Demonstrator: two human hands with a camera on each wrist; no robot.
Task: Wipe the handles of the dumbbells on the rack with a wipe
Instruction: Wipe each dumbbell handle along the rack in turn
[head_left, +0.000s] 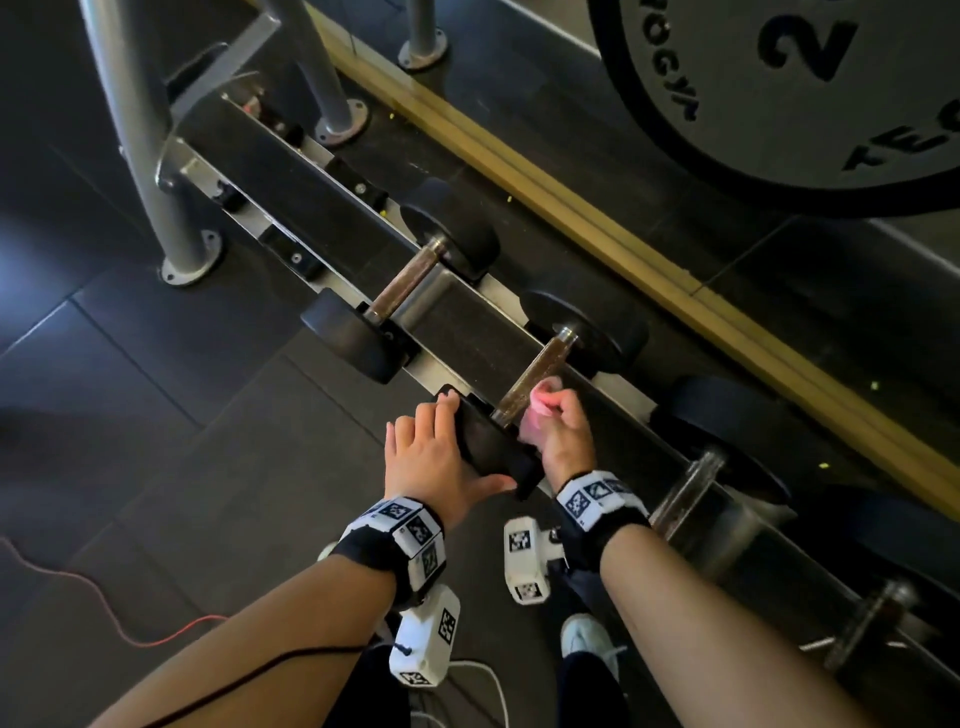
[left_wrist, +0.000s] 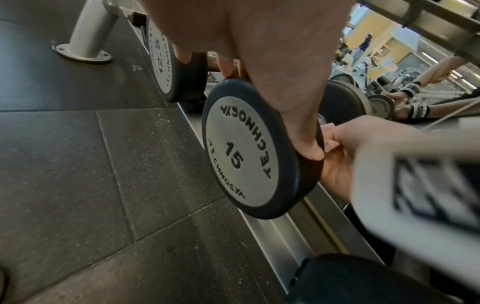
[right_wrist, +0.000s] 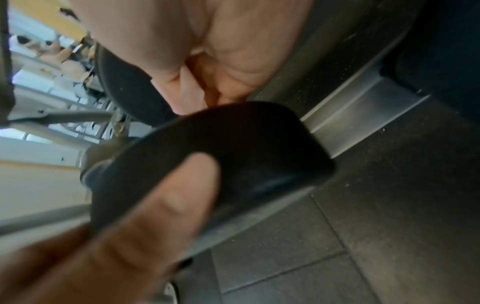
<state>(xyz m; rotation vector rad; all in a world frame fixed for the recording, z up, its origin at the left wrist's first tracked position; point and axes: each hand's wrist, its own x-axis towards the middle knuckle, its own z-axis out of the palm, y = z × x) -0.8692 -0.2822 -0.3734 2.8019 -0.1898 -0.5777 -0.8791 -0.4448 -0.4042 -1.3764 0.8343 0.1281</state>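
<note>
A black dumbbell marked 15 (left_wrist: 241, 156) lies across the low rack rail (head_left: 457, 322), its metal handle (head_left: 535, 374) pointing away from me. My left hand (head_left: 431, 452) grips the near head (head_left: 498, 452), with the fingers over its top and the thumb (left_wrist: 309, 148) on the rim. At the handle's near end my right hand (head_left: 563, 431) pinches a pale pink wipe (head_left: 543, 400) against the bar. In the right wrist view the near head (right_wrist: 233, 148) fills the middle under my blurred left thumb (right_wrist: 161, 216).
A 12.5 dumbbell (head_left: 410, 291) rests to the left and more dumbbells (head_left: 691, 493) to the right on the same rail. Grey rack legs (head_left: 145, 130) stand bolted to the floor at left. A large weight plate (head_left: 779, 104) is at top right. A red cable (head_left: 78, 582) lies on the floor.
</note>
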